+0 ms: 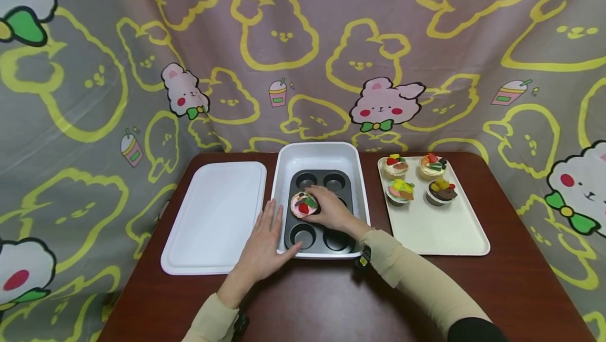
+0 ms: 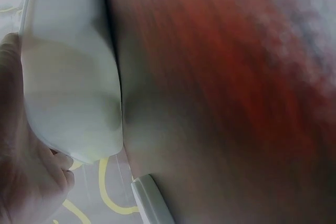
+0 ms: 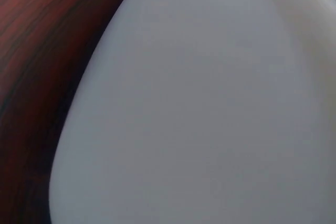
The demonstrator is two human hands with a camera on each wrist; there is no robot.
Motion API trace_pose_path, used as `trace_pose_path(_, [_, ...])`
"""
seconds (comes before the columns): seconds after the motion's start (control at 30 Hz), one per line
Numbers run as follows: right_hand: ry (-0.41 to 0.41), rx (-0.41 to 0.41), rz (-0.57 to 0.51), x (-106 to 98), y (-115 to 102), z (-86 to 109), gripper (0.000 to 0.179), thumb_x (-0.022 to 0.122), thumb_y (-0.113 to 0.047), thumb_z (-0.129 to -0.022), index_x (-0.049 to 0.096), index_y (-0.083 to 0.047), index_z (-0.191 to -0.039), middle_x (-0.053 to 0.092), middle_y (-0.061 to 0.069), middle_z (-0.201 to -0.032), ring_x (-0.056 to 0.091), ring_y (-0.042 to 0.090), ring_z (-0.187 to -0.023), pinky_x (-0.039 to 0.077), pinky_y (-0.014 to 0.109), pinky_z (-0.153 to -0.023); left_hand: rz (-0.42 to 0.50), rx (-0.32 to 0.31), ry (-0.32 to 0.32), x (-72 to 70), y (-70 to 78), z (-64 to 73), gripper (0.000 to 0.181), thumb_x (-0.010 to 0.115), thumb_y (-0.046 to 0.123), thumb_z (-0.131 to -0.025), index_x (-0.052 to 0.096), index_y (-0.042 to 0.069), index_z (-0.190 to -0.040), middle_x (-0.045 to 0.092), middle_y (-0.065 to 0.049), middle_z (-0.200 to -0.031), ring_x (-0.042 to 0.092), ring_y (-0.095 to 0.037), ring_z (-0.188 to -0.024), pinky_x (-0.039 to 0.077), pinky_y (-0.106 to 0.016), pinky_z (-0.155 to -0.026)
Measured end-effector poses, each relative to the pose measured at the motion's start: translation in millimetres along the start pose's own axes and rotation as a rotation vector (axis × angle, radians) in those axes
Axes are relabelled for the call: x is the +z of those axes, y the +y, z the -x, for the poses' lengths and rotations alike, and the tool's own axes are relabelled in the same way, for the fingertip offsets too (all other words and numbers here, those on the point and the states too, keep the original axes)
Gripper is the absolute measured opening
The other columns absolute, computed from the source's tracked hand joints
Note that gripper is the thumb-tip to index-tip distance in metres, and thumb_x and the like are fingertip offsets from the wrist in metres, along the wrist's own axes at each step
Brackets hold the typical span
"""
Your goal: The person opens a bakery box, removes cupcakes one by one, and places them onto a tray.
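Observation:
My right hand (image 1: 331,209) grips a cupcake (image 1: 303,205) with pink icing, a red berry and a green leaf on top. The cupcake is at the middle left cup of a dark muffin tin (image 1: 320,232), which lies inside a deep white bin (image 1: 318,159). With fingers straight, my left hand (image 1: 262,251) rests along the bin's front left corner; the left wrist view has this hand (image 2: 29,174) against the bin's outer wall (image 2: 73,87). Only the white bin wall (image 3: 189,108) and some table show in the right wrist view, the right hand being out of it.
A cream tray (image 1: 442,231) on the right carries several decorated cupcakes (image 1: 440,192) at its far end. Left of the bin lies a flat white lid (image 1: 220,210). All stand on a dark red-brown table (image 1: 326,305), with a patterned curtain (image 1: 303,42) close behind.

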State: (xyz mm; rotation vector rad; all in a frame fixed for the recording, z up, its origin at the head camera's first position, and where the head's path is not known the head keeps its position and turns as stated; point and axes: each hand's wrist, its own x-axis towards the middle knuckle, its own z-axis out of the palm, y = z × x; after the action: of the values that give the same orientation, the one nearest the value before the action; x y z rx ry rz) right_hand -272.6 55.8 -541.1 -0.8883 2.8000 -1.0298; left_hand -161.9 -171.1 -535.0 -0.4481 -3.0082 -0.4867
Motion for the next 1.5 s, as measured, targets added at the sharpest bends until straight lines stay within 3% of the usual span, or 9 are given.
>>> trace_pose_path(0.23, [0.093, 0.022, -0.177, -1, -3, -1.0, 0.074, 0.093, -0.016, -0.087, 0.052, -0.003, -0.148, 0.07, 0.023, -0.14, 0.071, 0.038, -0.128, 0.058, 0.056, -0.112, 0.014, 0.007, 0.024, -0.3, -2.5, -0.5, 0.109, 0.065, 0.069, -0.097, 0.031, -0.002, -0.171, 0.016, -0.024, -0.184, 0.017, -0.04, -0.173, 0.027, -0.06, -0.138])
trace_pose_path(0.5, [0.17, 0.063, -0.372, 0, -3, -0.5, 0.075, 0.094, -0.008, -0.084, 0.046, -0.003, -0.141, 0.071, 0.024, -0.14, 0.069, 0.037, -0.13, 0.052, 0.056, -0.115, 0.021, 0.027, 0.035, 1.8, -4.1, -1.1, 0.107, 0.068, 0.067, -0.097, 0.034, -0.003, -0.17, 0.018, -0.027, -0.183, 0.018, -0.042, -0.172, 0.028, -0.06, -0.138])
trace_pose_path(0.77, [0.211, 0.088, -0.443, 1, -4, -2.9, 0.08, 0.095, -0.002, -0.079, 0.04, -0.004, -0.136, 0.075, 0.024, -0.132, 0.069, 0.035, -0.125, 0.049, 0.049, -0.115, 0.023, 0.025, 0.025, -0.1, -4.8, -0.9, 0.106, 0.067, 0.067, -0.097, 0.034, -0.002, -0.17, 0.017, -0.026, -0.183, 0.019, -0.043, -0.172, 0.028, -0.062, -0.137])
trace_pose_path(1.07, [0.242, 0.105, -0.562, -10, 1, -0.2, 0.079, 0.096, 0.004, -0.076, 0.042, 0.002, -0.133, 0.077, 0.026, -0.125, 0.069, 0.026, -0.114, 0.048, 0.017, -0.1, 0.044, 0.032, 0.023, 2.9, -2.7, -1.3, 0.105, 0.068, 0.066, -0.098, 0.033, 0.0, -0.171, 0.015, -0.025, -0.184, 0.017, -0.042, -0.173, 0.027, -0.061, -0.138])
trace_pose_path(1.3, [0.194, 0.143, -0.527, -23, 3, 7.7, 0.078, 0.095, 0.002, -0.079, 0.041, -0.001, -0.134, 0.076, 0.026, -0.13, 0.07, 0.027, -0.117, 0.048, 0.02, -0.101, 0.057, 0.003, 0.001, 0.9, -1.5, -1.3, 0.105, 0.066, 0.069, -0.097, 0.033, 0.003, -0.172, 0.014, -0.022, -0.185, 0.015, -0.039, -0.174, 0.025, -0.06, -0.139])
trace_pose_path(1.5, [0.209, 0.142, -0.602, -36, 0, 21.7, 0.078, 0.092, 0.008, -0.078, 0.038, 0.004, -0.135, 0.073, 0.032, -0.131, 0.067, 0.024, -0.118, 0.046, 0.012, -0.099, 0.053, -0.011, -0.012, 0.1, -2.7, -1.1, 0.105, 0.065, 0.07, -0.097, 0.032, 0.005, -0.173, 0.012, -0.02, -0.186, 0.014, -0.039, -0.174, 0.025, -0.059, -0.139])
